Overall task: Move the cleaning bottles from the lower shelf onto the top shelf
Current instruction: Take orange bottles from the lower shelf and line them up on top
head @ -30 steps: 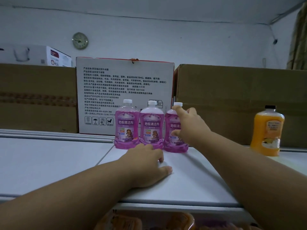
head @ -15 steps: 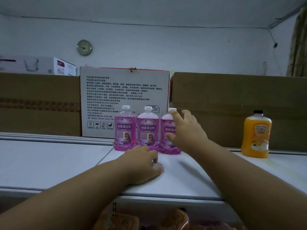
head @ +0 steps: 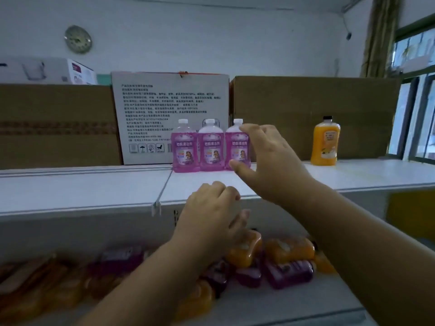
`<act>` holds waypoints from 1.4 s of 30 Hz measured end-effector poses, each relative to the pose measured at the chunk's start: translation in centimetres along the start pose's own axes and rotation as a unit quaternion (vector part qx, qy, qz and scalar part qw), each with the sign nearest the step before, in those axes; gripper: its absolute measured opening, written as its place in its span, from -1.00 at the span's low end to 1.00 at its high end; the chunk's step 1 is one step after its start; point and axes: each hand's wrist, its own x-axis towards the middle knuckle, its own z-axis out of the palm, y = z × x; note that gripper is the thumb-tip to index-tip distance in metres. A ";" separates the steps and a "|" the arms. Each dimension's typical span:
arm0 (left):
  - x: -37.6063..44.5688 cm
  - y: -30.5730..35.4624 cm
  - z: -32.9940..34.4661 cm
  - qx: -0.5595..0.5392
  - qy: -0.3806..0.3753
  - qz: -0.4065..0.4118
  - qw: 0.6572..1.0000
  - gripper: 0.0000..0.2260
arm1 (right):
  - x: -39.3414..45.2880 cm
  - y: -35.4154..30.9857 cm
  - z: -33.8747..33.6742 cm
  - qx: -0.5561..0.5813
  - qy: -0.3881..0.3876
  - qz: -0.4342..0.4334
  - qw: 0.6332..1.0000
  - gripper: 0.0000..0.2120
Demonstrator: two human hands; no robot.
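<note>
Backdrop: white wall with a round clock, a curtain and a window at far right.
Top shelf: white, carrying a printed white carton flanked by brown cardboard boxes on each side.
Purple bottles: three upright in a row, touching one another, directly in front of the carton: left purple bottle, middle purple bottle, right purple bottle.
Orange bottle: upright on the top shelf, well to the right of the carton, apart from the purple row.
Right hand: released, fingers and thumb spread in a wide C just in front of the right purple bottle; whether the fingertips touch its cap I cannot tell.
Left hand: below the carton at the shelf's front edge, fingers loosely curled, holding nothing.
Lower shelf: beneath the carton's level, with orange and purple bottles lying jumbled on their sides, blurred.
</note>
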 end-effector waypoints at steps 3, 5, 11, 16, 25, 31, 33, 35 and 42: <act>-5.5 0.9 0.7 -0.017 -0.058 -0.015 0.998 -0.56 | -4.9 -2.3 -0.4 0.009 -0.008 0.020 1.000 -0.39; -8.8 0.8 1.9 -0.010 -0.111 -0.024 0.993 -0.61 | -8.3 -3.1 -0.5 0.014 -0.031 0.033 0.999 -0.39; -13.2 -0.2 6.4 -0.030 -0.182 -0.080 0.980 -0.66 | -15.4 -1.9 0.2 0.032 -0.091 0.076 0.992 -0.37; -12.0 0.9 11.1 -0.032 -0.207 -0.120 0.970 -0.67 | -17.0 2.5 2.2 0.032 -0.143 0.096 0.985 -0.39; -4.5 0.9 22.8 0.068 -0.199 -0.246 0.946 -0.60 | -16.2 13.6 3.1 0.030 -0.197 0.123 0.972 -0.42; -1.0 -1.4 28.6 0.096 -0.269 -0.337 0.897 -0.42 | -16.7 18.7 4.0 0.030 -0.245 0.164 0.955 -0.45; -0.2 -2.0 29.5 0.102 -0.314 -0.345 0.878 -0.32 | -16.8 20.1 4.8 0.042 -0.264 0.188 0.945 -0.48; 0.8 -2.2 29.4 0.099 -0.337 -0.370 0.860 -0.24 | -17.2 21.4 5.7 0.054 -0.284 0.203 0.935 -0.51; -2.1 4.2 25.6 -0.338 -0.110 -0.518 0.778 -0.08 | -17.3 25.6 11.6 0.069 -0.367 0.295 0.880 -0.42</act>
